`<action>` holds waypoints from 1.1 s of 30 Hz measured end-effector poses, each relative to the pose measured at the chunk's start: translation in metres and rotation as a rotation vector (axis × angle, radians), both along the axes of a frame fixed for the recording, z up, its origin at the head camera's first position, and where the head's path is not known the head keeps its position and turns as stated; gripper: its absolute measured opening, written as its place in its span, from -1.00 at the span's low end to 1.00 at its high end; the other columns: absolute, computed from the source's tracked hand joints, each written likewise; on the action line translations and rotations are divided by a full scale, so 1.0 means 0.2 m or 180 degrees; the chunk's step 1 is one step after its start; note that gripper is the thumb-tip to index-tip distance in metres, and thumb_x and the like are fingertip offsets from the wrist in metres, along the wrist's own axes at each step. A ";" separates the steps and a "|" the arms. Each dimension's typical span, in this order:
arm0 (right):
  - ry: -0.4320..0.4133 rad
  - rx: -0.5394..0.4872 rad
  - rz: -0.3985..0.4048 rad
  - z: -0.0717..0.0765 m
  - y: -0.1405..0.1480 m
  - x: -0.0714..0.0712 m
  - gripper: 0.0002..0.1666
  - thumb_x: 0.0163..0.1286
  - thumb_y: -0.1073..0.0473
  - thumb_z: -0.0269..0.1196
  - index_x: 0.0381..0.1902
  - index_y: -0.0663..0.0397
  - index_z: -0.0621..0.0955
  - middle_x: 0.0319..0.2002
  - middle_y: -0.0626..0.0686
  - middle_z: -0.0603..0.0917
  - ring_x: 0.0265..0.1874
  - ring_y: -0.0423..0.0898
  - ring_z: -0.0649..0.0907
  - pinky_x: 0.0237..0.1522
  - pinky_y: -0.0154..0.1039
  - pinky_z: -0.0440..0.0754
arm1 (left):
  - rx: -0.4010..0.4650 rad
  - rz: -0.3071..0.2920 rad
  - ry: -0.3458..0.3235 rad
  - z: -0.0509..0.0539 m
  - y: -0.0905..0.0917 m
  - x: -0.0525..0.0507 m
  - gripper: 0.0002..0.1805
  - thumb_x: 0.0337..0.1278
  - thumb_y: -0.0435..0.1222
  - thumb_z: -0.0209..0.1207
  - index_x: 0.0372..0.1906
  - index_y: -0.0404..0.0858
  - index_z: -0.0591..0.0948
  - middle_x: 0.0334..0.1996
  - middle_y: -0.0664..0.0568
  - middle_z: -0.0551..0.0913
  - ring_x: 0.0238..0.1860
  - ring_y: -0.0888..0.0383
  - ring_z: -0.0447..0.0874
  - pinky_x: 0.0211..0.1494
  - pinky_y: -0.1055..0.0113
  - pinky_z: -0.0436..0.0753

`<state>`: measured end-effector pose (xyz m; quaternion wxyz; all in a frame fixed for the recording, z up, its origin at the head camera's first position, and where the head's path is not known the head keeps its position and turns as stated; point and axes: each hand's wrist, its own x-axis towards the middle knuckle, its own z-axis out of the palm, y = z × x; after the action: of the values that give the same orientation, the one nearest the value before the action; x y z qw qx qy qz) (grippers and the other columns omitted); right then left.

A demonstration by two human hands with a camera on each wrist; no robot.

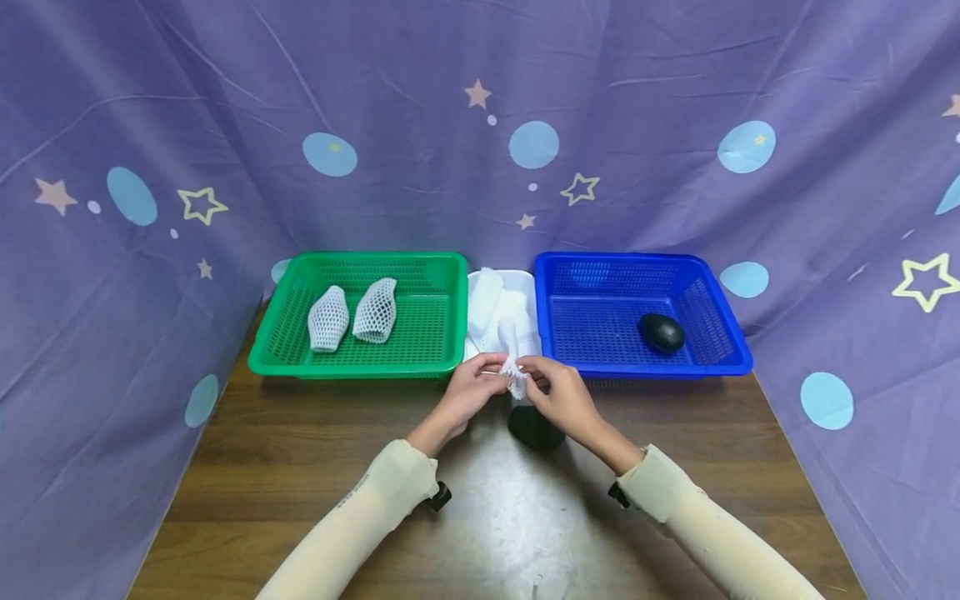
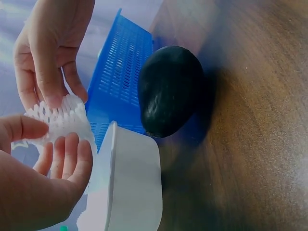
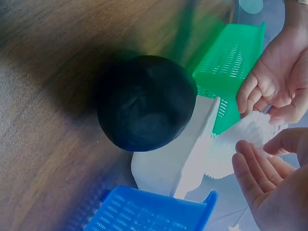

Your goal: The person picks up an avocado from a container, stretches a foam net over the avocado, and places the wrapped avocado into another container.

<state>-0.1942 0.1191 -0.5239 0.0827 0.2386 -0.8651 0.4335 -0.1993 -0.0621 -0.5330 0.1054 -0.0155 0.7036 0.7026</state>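
Both hands pinch the edge of a white foam net sleeve point(image 1: 508, 337) above the table, in front of a white bin. My left hand point(image 1: 467, 393) has its thumb and fingertips on one side of the net. On the other side my right hand point(image 1: 564, 398) grips it the same way; in the left wrist view the net point(image 2: 65, 120) bunches between the two hands. Just below them, a dark avocado-like fruit point(image 1: 535, 427) lies bare on the wooden table. It shows whole in the left wrist view point(image 2: 169, 91), touched by neither hand.
A green basket point(image 1: 360, 372) on the left holds two net-wrapped fruits point(image 1: 328, 321). On the right, a blue basket point(image 1: 652, 371) holds one bare dark fruit point(image 1: 662, 333). Between them stands the white bin point(image 2: 137, 178) with several foam nets point(image 1: 486, 300). A purple curtain point(image 1: 420, 192) surrounds the table.
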 end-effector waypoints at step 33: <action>-0.0769 -0.0380 0.0541 -0.13 0.00 0.20 -0.51 0.27 0.45 0.35 0.16 0.46 0.55 -0.13 0.34 0.74 -0.19 0.15 0.76 -0.13 -0.17 0.79 | -0.0670 -0.0829 0.0147 -0.07 -0.12 0.16 -0.79 0.11 -0.50 0.18 -0.17 -0.58 0.64 -0.38 -0.17 0.73 -0.44 0.30 0.60 -0.20 0.18 0.76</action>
<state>-0.1543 0.1194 -0.5504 -0.0449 0.2516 -0.8181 0.5151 -0.1681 -0.0865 -0.5463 0.1772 0.0811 0.7715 0.6056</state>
